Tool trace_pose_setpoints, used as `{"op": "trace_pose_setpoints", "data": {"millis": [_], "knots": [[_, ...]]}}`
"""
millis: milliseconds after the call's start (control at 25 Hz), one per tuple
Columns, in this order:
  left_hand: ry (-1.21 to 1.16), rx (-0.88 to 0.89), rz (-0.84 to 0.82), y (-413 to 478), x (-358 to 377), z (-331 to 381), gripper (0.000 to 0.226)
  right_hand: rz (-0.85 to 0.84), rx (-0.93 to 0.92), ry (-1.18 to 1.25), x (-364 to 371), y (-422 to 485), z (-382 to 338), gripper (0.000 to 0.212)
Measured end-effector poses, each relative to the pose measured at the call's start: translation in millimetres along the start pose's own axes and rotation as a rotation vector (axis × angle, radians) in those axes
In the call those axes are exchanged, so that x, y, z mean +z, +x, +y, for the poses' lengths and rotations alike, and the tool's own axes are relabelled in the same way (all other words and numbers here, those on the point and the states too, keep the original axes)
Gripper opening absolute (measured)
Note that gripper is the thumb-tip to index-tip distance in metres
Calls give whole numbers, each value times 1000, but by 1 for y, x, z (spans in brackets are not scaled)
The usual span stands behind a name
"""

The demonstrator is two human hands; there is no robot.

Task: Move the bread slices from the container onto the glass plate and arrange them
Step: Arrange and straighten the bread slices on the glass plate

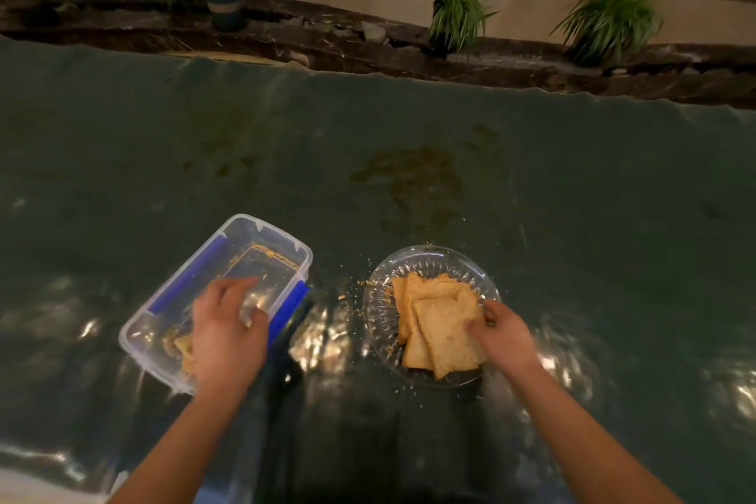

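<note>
A clear plastic container (262, 235) with blue clips lies on the table at the left. My left hand (227, 329) hovers over its near half with fingers spread; a bread piece (185, 348) shows beside the hand on the container floor. The glass plate (433, 260) stands to the right with several toasted bread slices (444, 329) stacked and overlapping on it. My right hand (505, 333) pinches the right edge of the top slice.
Crumbs (360, 283) are scattered on the shiny dark green table cover between container and plate. A brown stain (413, 180) marks the cover farther back. Potted plants (460, 10) stand beyond the table's far edge.
</note>
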State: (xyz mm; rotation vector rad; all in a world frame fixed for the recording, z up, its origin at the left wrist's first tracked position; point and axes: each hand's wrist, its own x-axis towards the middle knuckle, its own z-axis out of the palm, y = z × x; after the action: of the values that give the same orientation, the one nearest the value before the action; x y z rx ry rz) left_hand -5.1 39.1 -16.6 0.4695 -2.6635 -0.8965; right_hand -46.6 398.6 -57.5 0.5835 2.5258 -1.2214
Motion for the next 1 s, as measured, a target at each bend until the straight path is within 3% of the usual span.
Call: {"op": "trace_pose_setpoints", "data": {"millis": [200,400,520,600,760,920,1000], "knots": [[-339,-287,-401,-35,77,84,32,-85,-46,108,-5,15,12,47],[-403,-471,-523,-28,122,118,41,-124,-51,113,-12,24,20,53],[-417,-553,-600,-18,137,124,35,-108,-20,110,-12,28,17,61],[-427,-581,-632,-12,147,126,37,-115,0,103,-10,30,13,60],[-509,-644,-621,-7,158,128,55,-108,29,190,-4,39,7,37],[-651,-675,-609,0,166,134,49,-92,-32,198,5,45,-1,29],[-698,-692,-576,6,168,138,32,-94,-77,155,6,52,-9,28]]}}
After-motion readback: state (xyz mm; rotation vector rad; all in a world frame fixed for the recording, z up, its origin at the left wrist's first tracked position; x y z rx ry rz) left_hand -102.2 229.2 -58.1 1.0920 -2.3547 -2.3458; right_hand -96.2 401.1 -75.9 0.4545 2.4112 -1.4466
